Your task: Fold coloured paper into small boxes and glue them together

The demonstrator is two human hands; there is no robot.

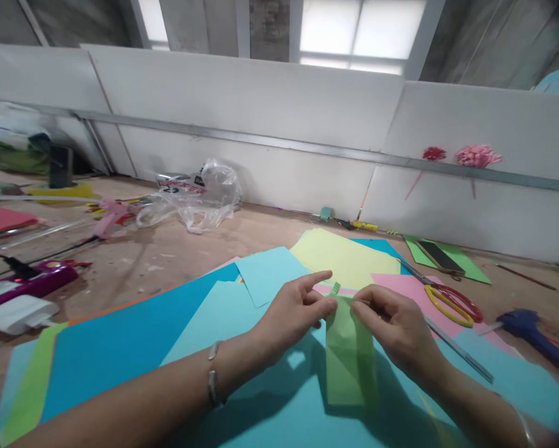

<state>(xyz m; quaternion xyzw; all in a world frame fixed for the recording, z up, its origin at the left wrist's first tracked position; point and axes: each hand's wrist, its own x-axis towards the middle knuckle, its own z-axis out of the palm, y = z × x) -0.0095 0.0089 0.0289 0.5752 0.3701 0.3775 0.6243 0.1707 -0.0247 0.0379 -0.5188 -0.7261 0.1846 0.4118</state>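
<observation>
My left hand (298, 311) and my right hand (393, 326) both pinch the top edge of a light green paper strip (349, 364), held just above the table. The strip's upper end is rolled or fringed into a small green tip (335, 288) between my fingertips. My left index finger points out; the other fingers are closed on the paper. A silver bracelet sits on my left wrist. Under my hands lie large sheets of light blue paper (223, 317) and darker blue paper (120, 342).
Red and yellow scissors (451, 303), a metal ruler (461, 354) and a blue glue gun (535, 333) lie at the right. A phone (440, 255) rests on green paper. A crumpled plastic bag (199, 196), a pink glue gun (111, 214) and a power strip (36, 280) sit at the left. Pink paper flowers (477, 155) hang on the white wall.
</observation>
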